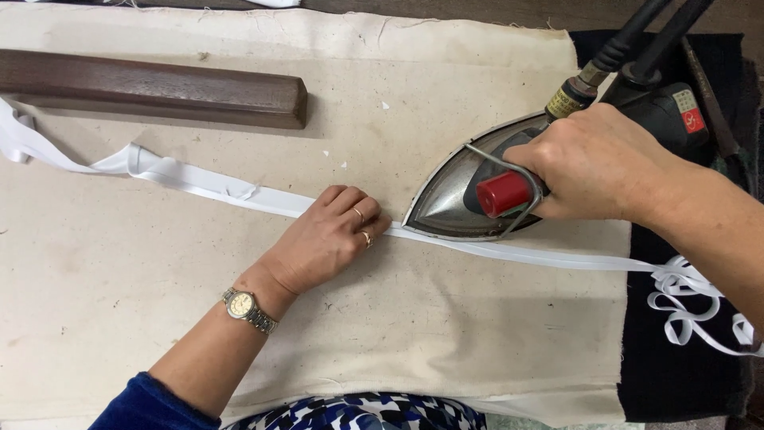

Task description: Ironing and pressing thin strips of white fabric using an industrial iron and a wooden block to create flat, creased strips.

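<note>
We note: L hand (330, 239) fingers flat, pinning white strip (199, 185) | R hand (593, 163) gripping iron (461, 195) | strip axis runs L-R beneath both, iron tip just beside L fingertips.

Long white fabric strip (239, 193) under left hand (330, 239). Silver-grey metal iron (461, 191), red round knob (501, 193), in right hand (597, 163). Cream canvas cover (159, 279) beneath. Dark brown wooden block (151, 87) beyond left hand. Gold-and-silver wristwatch (248, 309); navy sleeve (147, 406).
</note>
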